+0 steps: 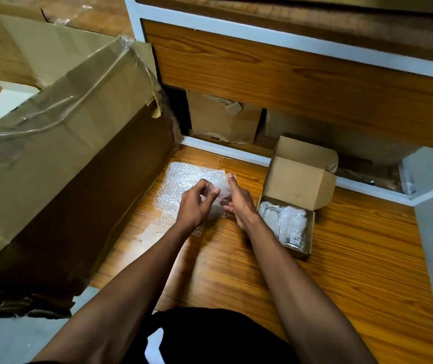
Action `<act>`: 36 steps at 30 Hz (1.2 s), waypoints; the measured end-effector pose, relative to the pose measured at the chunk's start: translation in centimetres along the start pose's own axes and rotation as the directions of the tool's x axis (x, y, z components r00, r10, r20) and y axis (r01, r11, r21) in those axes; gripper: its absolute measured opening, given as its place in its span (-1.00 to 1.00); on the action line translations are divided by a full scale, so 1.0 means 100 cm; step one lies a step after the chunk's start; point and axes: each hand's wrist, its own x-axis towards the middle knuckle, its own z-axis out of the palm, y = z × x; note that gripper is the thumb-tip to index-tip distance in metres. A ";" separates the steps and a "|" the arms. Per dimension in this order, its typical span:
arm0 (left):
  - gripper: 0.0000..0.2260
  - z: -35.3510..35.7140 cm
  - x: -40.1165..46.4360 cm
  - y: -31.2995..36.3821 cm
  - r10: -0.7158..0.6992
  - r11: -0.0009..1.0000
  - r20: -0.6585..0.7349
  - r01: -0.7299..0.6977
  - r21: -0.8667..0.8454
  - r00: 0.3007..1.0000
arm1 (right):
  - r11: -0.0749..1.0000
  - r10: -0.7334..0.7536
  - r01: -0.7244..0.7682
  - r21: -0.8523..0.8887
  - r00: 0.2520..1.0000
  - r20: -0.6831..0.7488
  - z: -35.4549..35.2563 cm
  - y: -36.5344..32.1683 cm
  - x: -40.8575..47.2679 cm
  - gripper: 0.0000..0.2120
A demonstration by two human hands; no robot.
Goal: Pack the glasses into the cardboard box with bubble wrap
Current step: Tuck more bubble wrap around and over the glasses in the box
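Dark cloth (210, 334), nearest the camera at the bottom edge, is cut off, and what it belongs to cannot be told. Above it 2 bare forearms reach forward over the wooden floor (354, 258).

Left hand (197, 203): its fingers are curled, and thumb and forefinger tips seem to pinch a fold of bubble wrap (184, 179). The clear plastic makes the exact contact hard to see. Right hand (236, 200): fingers fairly straight and close together, the palm turned toward the left hand, the fingertips against the wrap's raised edge. Between the 2 hands sits a pale, blurred bundle of wrap; whether a glass is inside it cannot be told.

Most of the bubble wrap sheet lies flat on the floor under and beyond the hands, its near end hidden by the left wrist.

Just to the right of the right hand stands a small cardboard box (297, 179), lid flaps raised. In its open near compartment lie glasses (286, 222), partly in wrap, with a small label showing on 1; how many there are is unclear, and the raised flap hides the box's far part.

At left a big cardboard carton (65, 143) with loose clear tape runs out of view. Behind, under a wooden panel (289, 80) with white trim, sit torn pieces of cardboard (223, 122) in shadow.
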 end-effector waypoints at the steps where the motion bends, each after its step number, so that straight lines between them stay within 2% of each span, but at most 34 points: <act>1: -0.78 0.002 -0.002 0.003 0.036 0.998 0.038 -0.037 0.047 0.999 | 0.994 -0.002 -0.003 0.109 0.999 0.045 -0.001 0.001 0.002 -0.58; 3: -0.75 0.005 -0.003 0.007 0.072 0.991 0.085 -0.081 0.103 0.994 | 0.986 -0.014 0.003 0.164 0.998 0.063 -0.002 0.003 0.003 -0.72; 6: -0.65 0.006 -0.002 0.017 0.041 0.997 0.062 -0.044 0.058 0.997 | 0.998 -0.068 0.069 0.004 0.996 -0.050 -0.011 0.009 0.005 -0.74; 8: -0.74 0.005 -0.001 0.025 0.059 0.998 0.001 -0.059 0.029 0.998 | 0.994 -0.092 0.087 -0.062 0.993 -0.076 -0.021 0.009 0.001 -0.77; 10: -0.81 0.005 0.003 0.027 0.115 0.990 -0.038 -0.111 0.091 0.993 | 0.992 -0.109 0.105 -0.068 0.992 -0.056 -0.030 0.001 -0.012 -0.76; 13: -0.57 0.006 0.011 0.026 0.066 0.985 0.050 -0.073 0.154 0.997 | 0.995 -0.090 0.092 -0.044 0.995 0.039 -0.047 -0.007 -0.023 -0.62; 15: -0.58 0.009 0.012 0.034 -0.020 1.000 0.143 0.018 0.015 0.989 | 0.998 -0.064 0.063 0.016 0.994 0.084 -0.063 -0.006 -0.025 -0.55; 18: -0.91 0.018 0.010 0.047 -0.102 0.955 0.273 0.171 -0.242 0.957 | 0.993 -0.078 0.071 0.093 0.995 0.068 -0.096 0.008 -0.013 -0.58; 21: -0.91 0.031 0.005 0.058 -0.127 0.913 0.286 0.224 -0.342 0.950 | 0.959 -0.076 0.058 0.278 0.996 0.056 -0.123 0.008 -0.029 -0.28; 23: -0.89 0.040 0.001 0.068 -0.154 0.893 0.262 0.248 -0.376 0.953 | 0.913 -0.079 0.050 0.405 0.995 0.056 -0.135 0.006 -0.050 -0.26; 25: -0.92 0.050 -0.001 0.074 -0.185 0.871 0.243 0.273 -0.408 0.952 | 0.916 -0.073 0.059 0.396 0.997 0.020 -0.146 0.009 -0.065 -0.25; 27: -0.90 0.060 -0.004 0.077 -0.210 0.863 0.217 0.285 -0.417 0.953 | 0.950 -0.063 0.054 0.308 0.998 0.019 -0.149 0.013 -0.075 0.03; 28: -0.89 0.065 -0.006 0.080 -0.217 0.868 0.201 0.283 -0.409 0.955 | 0.960 -0.059 0.054 0.274 0.998 0.008 -0.151 0.015 -0.076 0.09; 31: -0.86 0.077 -0.011 0.085 -0.218 0.874 0.179 0.273 -0.403 0.959 | 0.972 -0.057 0.077 0.222 0.994 -0.093 -0.154 0.018 -0.078 -0.13; 36: -0.64 0.082 -0.013 0.089 -0.179 0.844 0.413 0.355 -0.402 0.893 | 0.967 -0.059 0.097 0.237 0.985 -0.161 -0.175 0.021 -0.076 -0.30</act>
